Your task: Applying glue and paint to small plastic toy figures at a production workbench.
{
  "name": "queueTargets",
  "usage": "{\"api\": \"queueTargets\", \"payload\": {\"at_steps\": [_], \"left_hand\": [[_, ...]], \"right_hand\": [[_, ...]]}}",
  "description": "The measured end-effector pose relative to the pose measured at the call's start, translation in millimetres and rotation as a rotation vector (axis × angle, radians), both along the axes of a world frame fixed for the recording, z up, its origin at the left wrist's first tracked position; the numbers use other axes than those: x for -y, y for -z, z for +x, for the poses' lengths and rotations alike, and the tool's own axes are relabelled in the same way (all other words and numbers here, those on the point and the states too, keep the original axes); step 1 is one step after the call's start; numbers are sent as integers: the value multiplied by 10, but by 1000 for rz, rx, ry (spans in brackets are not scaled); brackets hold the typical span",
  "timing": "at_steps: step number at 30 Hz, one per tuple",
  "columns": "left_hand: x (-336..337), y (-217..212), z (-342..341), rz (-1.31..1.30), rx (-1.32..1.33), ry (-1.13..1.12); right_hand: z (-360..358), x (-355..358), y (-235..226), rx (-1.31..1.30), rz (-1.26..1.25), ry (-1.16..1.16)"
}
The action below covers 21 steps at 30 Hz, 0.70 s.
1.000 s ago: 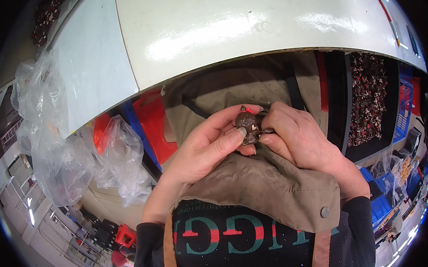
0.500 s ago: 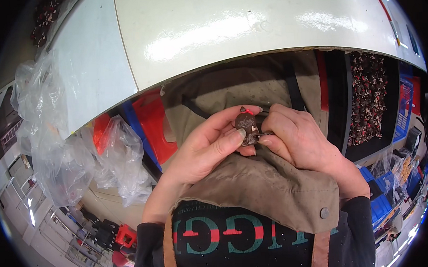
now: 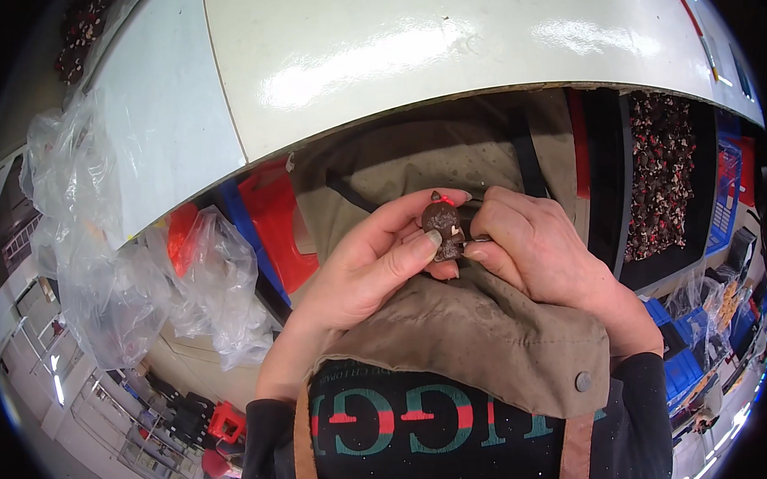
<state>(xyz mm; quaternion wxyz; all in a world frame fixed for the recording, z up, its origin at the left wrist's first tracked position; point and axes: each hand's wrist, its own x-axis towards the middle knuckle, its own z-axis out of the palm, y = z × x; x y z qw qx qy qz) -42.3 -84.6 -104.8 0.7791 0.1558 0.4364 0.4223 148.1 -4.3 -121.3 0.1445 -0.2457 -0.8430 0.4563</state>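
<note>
A small dark brown figurine (image 3: 440, 222) with a red bow on its top and a pale patch on its side is held upright in front of my chest. My left hand (image 3: 386, 255) grips it from the left, thumb across its front and fingers behind. My right hand (image 3: 521, 242) is closed in a pinch close against the figurine's right side. A thin dark bit shows between its thumb and fingers, but what it is I cannot make out. Below both hands lies the brown apron (image 3: 464, 330).
A glossy white table (image 3: 376, 60) curves across the far side. Right of me, a black tray (image 3: 657, 176) holds many small brown, red and white pieces. Blue crates (image 3: 685, 372) stand beyond it. Clear plastic bags (image 3: 103, 277) hang at the left, near a red stool (image 3: 278, 227).
</note>
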Motion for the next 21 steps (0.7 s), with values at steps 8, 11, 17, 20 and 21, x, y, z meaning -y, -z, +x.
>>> {"api": "queueTargets", "payload": {"at_steps": [8,11,17,20,21], "left_hand": [[-9,-12,16,21,14,-6],[-4,-10,12,16,8,-13],[-19,-24,-40,108,45,48],[-14,-73,-16,170,-14,20],[-4,-79,-5,188,-22,-1]], "right_hand": [[6,7,8,3,-2,19],[2,-4,-8,1,27,-14],[-3,-18,-50,-48,-52,43],[-9,-31,-98,-8,-67,36],[-9,-27,-97,-6,-82,46]]}}
